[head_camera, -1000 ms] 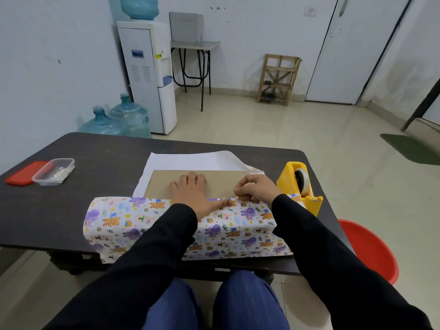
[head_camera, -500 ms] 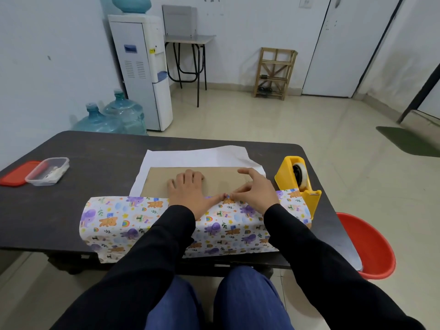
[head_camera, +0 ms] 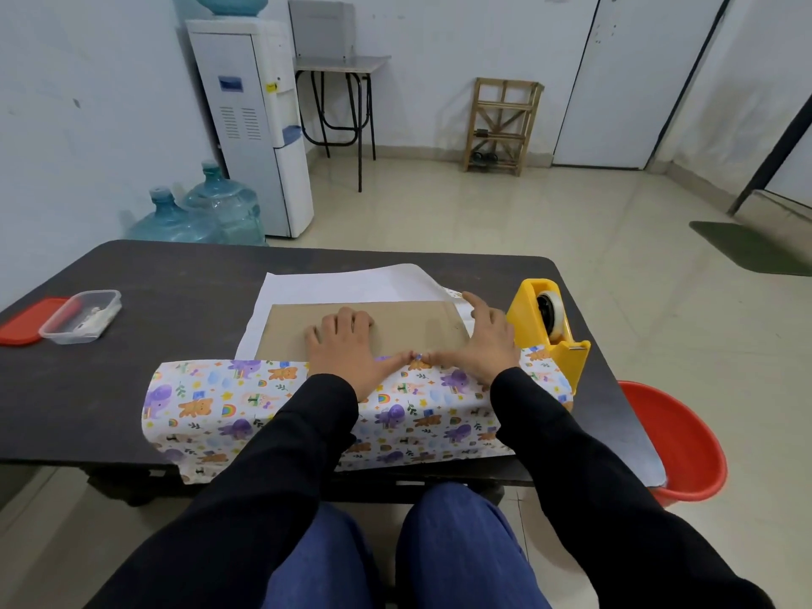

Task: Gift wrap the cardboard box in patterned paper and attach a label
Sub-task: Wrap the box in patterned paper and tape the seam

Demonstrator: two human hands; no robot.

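- The cardboard box [head_camera: 408,325] lies flat on a dark table [head_camera: 154,279], its brown top face showing between the two hands and beyond them.
- The patterned paper [head_camera: 246,402] lies under the box. Its white underside shows past the box's far side and left side, and its printed side – purple elephants, orange bears, rainbows – is folded up over the box's near edge.
- On the near side of the box the printed paper runs wider than the box to the left and hangs over the table's front edge.
- The left hand [head_camera: 347,349] lies flat on the box top, fingers straight and pointing away, holding nothing. Its thumb stretches right along the paper's folded edge.
- The right hand [head_camera: 481,345] is also flat and spread, gripping nothing. Its fingers reach toward the box's far right corner and its thumb points left along the same edge.
- The two thumb tips meet on the paper's edge, at about the middle of the box's near side.
- A yellow tape dispenser [head_camera: 549,331] stands just right of the box, beside the right hand.
- Well to the left of the box sit a clear plastic container [head_camera: 81,316] and, touching it, a red lid [head_camera: 22,320].
- A red basin [head_camera: 676,441] stands on the floor, right of the box and below table level.
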